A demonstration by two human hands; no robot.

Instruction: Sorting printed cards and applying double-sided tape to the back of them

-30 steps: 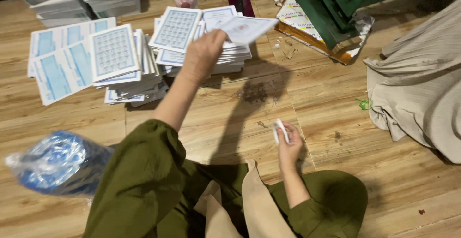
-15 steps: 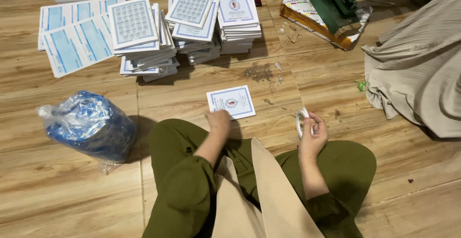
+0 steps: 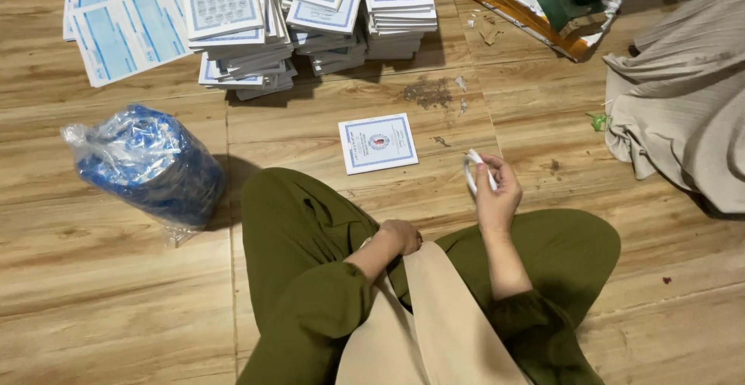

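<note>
Right now the right hand is raised over the wooden floor in front of the crossed legs, fingers pinched together on a small white band, which looks like a loop of elastic or plastic strip; its exact kind is too small to tell. The left hand rests closed against the lap at the beige cloth; I cannot tell whether it holds anything.

One booklet lies flat and alone on the floor, between the knees and the stacks of booklets along the far edge. Its cover faces up, its long axis runs roughly left to right with a slight tilt, and its left end sits a little nearer the person.

The band seems loosely pinched, so it could slip or snap free and land among the scraps on the boards. A reach could also nudge the booklet askew, or brush the blue bag near the left knee.
</note>
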